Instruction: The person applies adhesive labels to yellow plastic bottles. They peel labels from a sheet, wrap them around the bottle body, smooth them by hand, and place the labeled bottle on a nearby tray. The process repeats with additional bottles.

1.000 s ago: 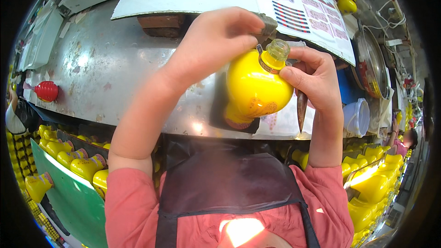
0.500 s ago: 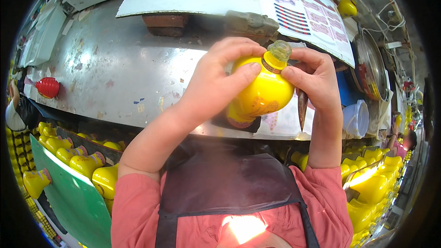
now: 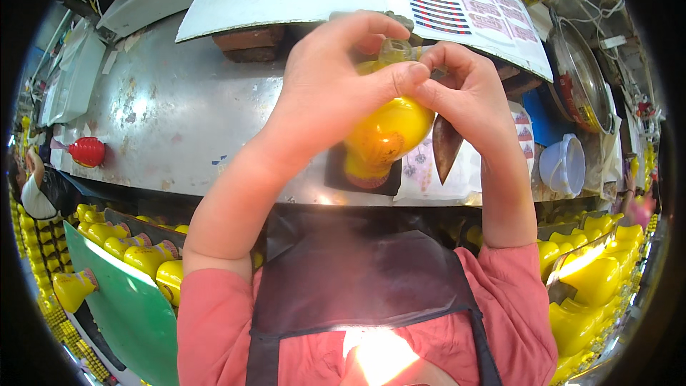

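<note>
- The left hand (image 3: 325,82) is curved around the top of the glossy yellow waisted bottle (image 3: 393,125), its thumb laid across the front just below the clear glass neck (image 3: 395,51); whether its fingers press behind, I cannot tell.
- The right hand (image 3: 468,89) is closed, thumb and forefinger meeting beside that neck, near the left thumb; the dark brown pointed tool (image 3: 446,149) juts down from the same hand, apparently held by the other fingers.
- The bottle seems to stand upright, its patterned foot over the flat black pad (image 3: 336,175) at the near edge of the grey metal table (image 3: 193,114).
- The step in hand looks like fine fingertip work at the neck; both thumbs hide the exact spot.
- The next move seems to call for a steady bottle, light fingertip pressure and the tool's point kept off the yellow surface.
- Beyond lie the white printed pattern sheet (image 3: 421,175) and the red ribbed squeeze bottle (image 3: 87,151).
</note>
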### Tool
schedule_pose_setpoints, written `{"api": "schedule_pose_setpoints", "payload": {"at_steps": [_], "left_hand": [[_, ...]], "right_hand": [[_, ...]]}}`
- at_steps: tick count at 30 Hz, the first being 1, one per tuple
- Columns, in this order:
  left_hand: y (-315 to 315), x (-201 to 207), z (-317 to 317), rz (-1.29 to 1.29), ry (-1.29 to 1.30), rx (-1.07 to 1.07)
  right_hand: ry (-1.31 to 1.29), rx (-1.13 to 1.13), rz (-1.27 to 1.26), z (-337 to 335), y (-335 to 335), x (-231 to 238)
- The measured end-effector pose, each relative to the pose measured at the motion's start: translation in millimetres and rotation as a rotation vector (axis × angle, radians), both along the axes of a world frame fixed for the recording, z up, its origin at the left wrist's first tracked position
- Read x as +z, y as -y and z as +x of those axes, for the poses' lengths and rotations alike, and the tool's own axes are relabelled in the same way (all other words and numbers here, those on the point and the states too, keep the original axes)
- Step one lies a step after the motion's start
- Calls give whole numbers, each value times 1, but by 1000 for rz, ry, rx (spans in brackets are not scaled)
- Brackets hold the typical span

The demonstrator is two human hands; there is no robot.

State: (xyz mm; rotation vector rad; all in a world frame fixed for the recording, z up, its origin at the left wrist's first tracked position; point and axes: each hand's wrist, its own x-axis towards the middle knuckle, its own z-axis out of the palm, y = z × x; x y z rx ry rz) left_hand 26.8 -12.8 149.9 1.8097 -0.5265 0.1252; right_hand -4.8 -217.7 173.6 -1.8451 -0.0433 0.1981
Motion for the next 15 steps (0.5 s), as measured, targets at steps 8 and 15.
{"api": "schedule_pose_setpoints", "payload": {"at_steps": [8, 15], "left_hand": [[1, 23, -12, -194, -295, -110], [5, 21, -24, -76, -73, -43]], "right_hand": [[113, 54, -57, -11, 18, -10], [267, 33, -44, -19, 14, -10]]}}
